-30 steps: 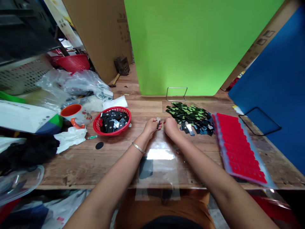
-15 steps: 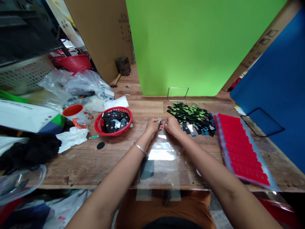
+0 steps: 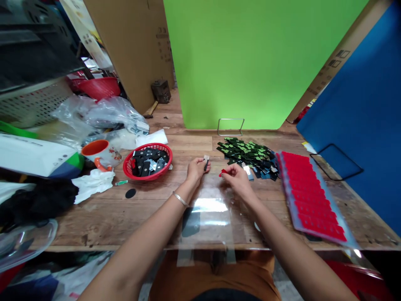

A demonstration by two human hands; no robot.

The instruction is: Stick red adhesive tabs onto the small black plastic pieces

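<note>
Over the middle of the table, my left hand (image 3: 194, 171) is closed around a small dark strip with a pale metallic end (image 3: 206, 162). To its right, my right hand (image 3: 238, 180) pinches a small red piece (image 3: 222, 172), apart from the strip. Just beyond that hand lies a heap of small black strips (image 3: 250, 154), some reflecting green. Similar black pieces fill a red basket (image 3: 126, 172) left of my hands. A stack of red pieces on a clear sheet (image 3: 308, 192) lies at the right.
A transparent sheet (image 3: 208, 228) lies between my forearms, overhanging the table's front edge. Green (image 3: 250, 62) and blue (image 3: 354, 125) boards with wire stands rise behind and to the right. An orange-lined mug (image 3: 108, 158), crumpled tissue (image 3: 94, 184) and plastic bags (image 3: 103, 115) crowd the left.
My hands have moved apart, the right one rightward and slightly nearer me. A red piece now shows in its fingers. The left hand still holds the dark strip.
</note>
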